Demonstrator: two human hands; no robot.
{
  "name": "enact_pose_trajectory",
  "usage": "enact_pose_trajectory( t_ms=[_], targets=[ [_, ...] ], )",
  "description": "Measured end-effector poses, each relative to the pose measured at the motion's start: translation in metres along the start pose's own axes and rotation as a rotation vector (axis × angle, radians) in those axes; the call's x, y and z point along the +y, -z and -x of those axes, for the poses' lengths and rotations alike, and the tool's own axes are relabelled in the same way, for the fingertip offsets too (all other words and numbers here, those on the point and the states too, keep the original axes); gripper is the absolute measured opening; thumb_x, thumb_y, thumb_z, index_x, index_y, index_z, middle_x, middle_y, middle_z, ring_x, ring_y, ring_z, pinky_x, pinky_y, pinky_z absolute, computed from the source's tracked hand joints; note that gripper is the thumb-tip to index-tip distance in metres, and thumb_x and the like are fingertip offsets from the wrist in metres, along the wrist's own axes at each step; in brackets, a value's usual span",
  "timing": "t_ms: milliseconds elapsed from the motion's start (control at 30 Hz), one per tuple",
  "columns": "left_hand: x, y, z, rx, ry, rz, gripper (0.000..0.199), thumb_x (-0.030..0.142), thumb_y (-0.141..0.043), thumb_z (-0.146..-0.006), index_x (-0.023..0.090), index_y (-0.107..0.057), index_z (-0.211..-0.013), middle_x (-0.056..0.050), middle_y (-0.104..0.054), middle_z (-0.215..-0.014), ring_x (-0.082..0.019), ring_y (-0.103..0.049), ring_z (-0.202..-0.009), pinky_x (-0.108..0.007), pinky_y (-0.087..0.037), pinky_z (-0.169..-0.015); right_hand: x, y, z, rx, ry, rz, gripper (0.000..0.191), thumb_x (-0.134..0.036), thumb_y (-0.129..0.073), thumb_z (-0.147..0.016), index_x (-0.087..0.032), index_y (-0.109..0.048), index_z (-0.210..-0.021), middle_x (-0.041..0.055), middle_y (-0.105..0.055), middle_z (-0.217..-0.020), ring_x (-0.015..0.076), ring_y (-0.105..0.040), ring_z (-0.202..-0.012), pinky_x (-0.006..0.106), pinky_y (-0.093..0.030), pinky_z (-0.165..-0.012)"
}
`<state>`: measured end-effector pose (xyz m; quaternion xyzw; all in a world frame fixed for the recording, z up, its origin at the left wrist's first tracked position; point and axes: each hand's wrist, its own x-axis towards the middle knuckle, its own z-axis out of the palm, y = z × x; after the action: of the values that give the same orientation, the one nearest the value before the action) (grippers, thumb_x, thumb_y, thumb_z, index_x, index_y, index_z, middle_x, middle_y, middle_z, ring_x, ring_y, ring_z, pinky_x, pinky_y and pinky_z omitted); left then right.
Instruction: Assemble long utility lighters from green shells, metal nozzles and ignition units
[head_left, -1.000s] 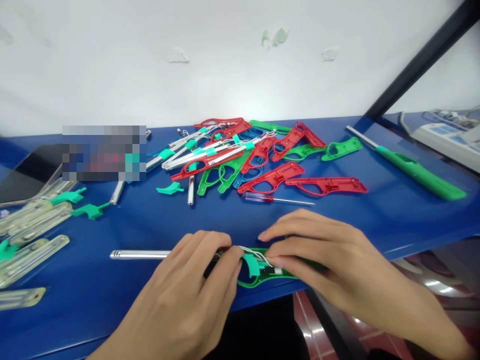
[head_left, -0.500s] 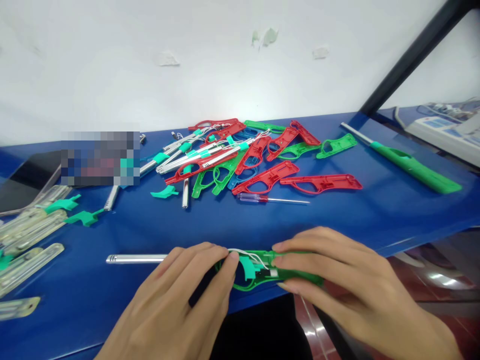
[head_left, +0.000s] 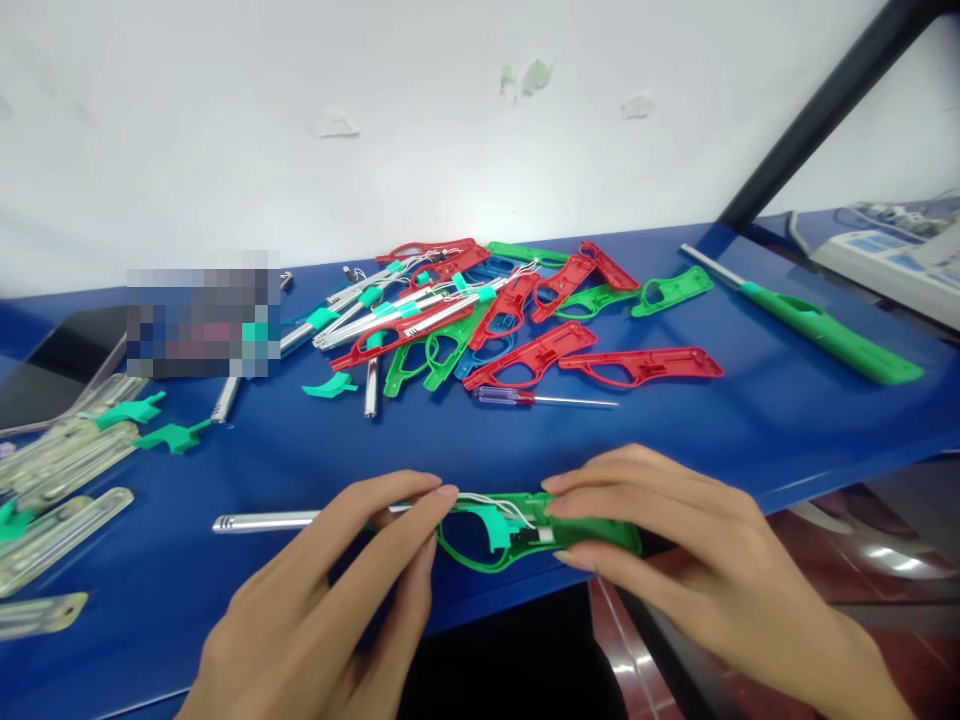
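In front of me, near the table's front edge, lies an opened lighter with a green half shell. Its silver tube points left, and a teal trigger sits in the finger opening. Thin white wires run along the top of the shell. My left hand pinches the front end of the lighter where tube and shell meet; its fingertips cover that joint. Around the rear handle, my right hand closes with thumb below and fingers above.
Behind lies a pile of red half shells, green shells and silver tubes with wires. A screwdriver lies before it. Clear fuel tanks with teal triggers are at left. A whole green lighter rests at right.
My left hand has shifted slightly left and up, uncovering more of the finger opening. The right hand keeps its hold on the handle end, almost unmoved.
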<state>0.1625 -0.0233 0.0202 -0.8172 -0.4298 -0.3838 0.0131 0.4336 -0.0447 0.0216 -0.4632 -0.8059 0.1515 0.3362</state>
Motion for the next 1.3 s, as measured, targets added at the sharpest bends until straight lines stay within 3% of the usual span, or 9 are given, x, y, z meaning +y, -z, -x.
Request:
enact_pose_trajectory(
  t_ms=[67, 200, 333, 533, 700, 867, 1100, 1300],
  targets=[
    [-0.004, 0.002, -0.002, -0.015, -0.013, 0.017, 0.031, 0.008, -0.059, -0.102, 0.027, -0.073, -0.123, 0.003, -0.075, -0.12, -0.011, -0.074, -0.1, -0.026, -0.06, -0.097, 0.002, 0.0, 0.0, 0.013, 0.006, 0.024, 0.016, -0.026, -0.071, -0.102, -0.027, -0.071, -0.119, -0.0037, -0.08, -0.118, 0.0131, -0.072, -0.11, 0.027, -0.055, -0.099],
    [-0.018, 0.007, -0.002, -0.122, -0.167, 0.068, 0.034, 0.003, -0.061, -0.098, 0.021, -0.071, -0.125, 0.001, -0.071, -0.125, -0.009, -0.07, -0.107, -0.02, -0.056, -0.098, 0.006, -0.002, 0.0, 0.037, 0.031, 0.063, 0.019, -0.024, -0.07, -0.103, -0.028, -0.069, -0.122, -0.0026, -0.08, -0.122, 0.0152, -0.071, -0.116, 0.031, -0.054, -0.103],
    [-0.024, 0.01, -0.004, -0.106, -0.18, 0.083, 0.035, -0.002, -0.062, -0.094, 0.019, -0.07, -0.121, -0.002, -0.069, -0.123, -0.015, -0.065, -0.119, -0.029, -0.054, -0.103, 0.006, -0.003, -0.001, 0.04, 0.027, 0.074, 0.022, -0.021, -0.068, -0.104, -0.03, -0.069, -0.123, -0.0016, -0.079, -0.126, 0.0171, -0.07, -0.12, 0.034, -0.054, -0.105],
    [-0.024, 0.012, -0.002, -0.095, -0.17, 0.053, 0.032, -0.001, -0.062, -0.095, 0.02, -0.069, -0.119, -0.003, -0.069, -0.121, -0.019, -0.063, -0.12, -0.036, -0.054, -0.099, 0.002, -0.003, 0.001, 0.062, -0.035, 0.106, 0.024, -0.034, -0.074, -0.1, -0.031, -0.07, -0.124, 0.0026, -0.076, -0.132, 0.0231, -0.072, -0.121, 0.041, -0.058, -0.102],
    [-0.027, 0.014, 0.003, -0.112, -0.141, 0.035, 0.029, 0.001, -0.06, -0.098, 0.02, -0.07, -0.118, -0.003, -0.066, -0.121, -0.018, -0.06, -0.122, -0.034, -0.048, -0.104, 0.0, -0.002, 0.001, 0.082, -0.077, 0.079, 0.021, -0.034, -0.074, -0.099, -0.033, -0.072, -0.12, 0.001, -0.077, -0.129, 0.0222, -0.072, -0.117, 0.038, -0.059, -0.099],
    [-0.029, 0.014, -0.004, -0.141, -0.202, 0.033, 0.034, -0.001, -0.057, -0.099, 0.018, -0.068, -0.124, -0.005, -0.063, -0.124, -0.016, -0.057, -0.124, -0.031, -0.045, -0.107, -0.003, -0.002, 0.0, 0.082, -0.1, 0.017, 0.015, -0.03, -0.07, -0.102, -0.036, -0.072, -0.116, -0.0032, -0.075, -0.128, 0.0178, -0.069, -0.12, 0.032, -0.058, -0.099],
    [-0.02, 0.0, -0.023, -0.214, -0.254, 0.029, 0.028, 0.009, -0.055, -0.104, 0.017, -0.065, -0.128, -0.008, -0.066, -0.12, -0.022, -0.055, -0.118, -0.039, -0.052, -0.101, -0.002, 0.003, -0.014, -0.014, 0.025, 0.201, 0.019, -0.024, -0.061, -0.107, -0.032, -0.073, -0.119, -0.0016, -0.076, -0.13, 0.0221, -0.065, -0.127, 0.043, -0.054, -0.11],
    [-0.018, -0.009, -0.025, -0.234, -0.259, 0.01, 0.025, 0.013, -0.053, -0.106, 0.017, -0.068, -0.126, -0.008, -0.07, -0.116, -0.024, -0.059, -0.11, -0.043, -0.057, -0.095, -0.006, 0.006, -0.033, -0.046, 0.117, 0.196, 0.021, -0.026, -0.059, -0.108, -0.026, -0.08, -0.11, 0.0026, -0.081, -0.118, 0.0228, -0.072, -0.114, 0.042, -0.056, -0.106]
  ],
)
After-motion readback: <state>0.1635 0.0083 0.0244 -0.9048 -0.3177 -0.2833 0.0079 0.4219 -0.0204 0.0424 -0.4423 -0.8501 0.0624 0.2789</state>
